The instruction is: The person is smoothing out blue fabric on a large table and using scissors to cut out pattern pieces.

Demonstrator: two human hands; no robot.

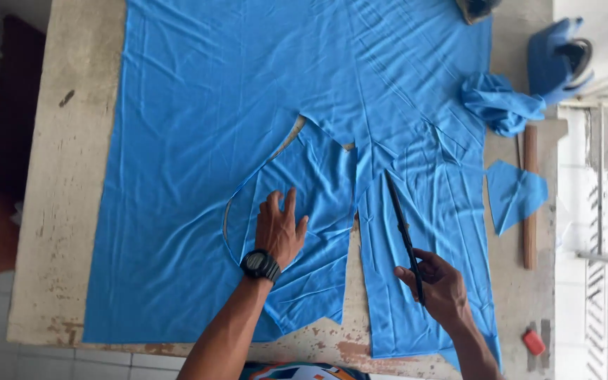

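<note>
Blue cloth (198,141) spread over worn surface (65,176), filling frame centre. Left hand (279,229) laid flat on cut panel (311,211) at lower centre, fingers (288,200) splayed open, nothing gripped. Black watch (260,265) worn on that wrist. Scissors (402,229) gripped by right hand (441,285), lower right, blades closed on cloth. Scrap (514,193) and wooden stick (530,197) seen at right edge; red chalk (533,343) lower right.

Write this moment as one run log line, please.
left hand: flat on cut blue fabric piece | right hand: holds black scissors, blades on blue fabric | surface: worn table
</note>
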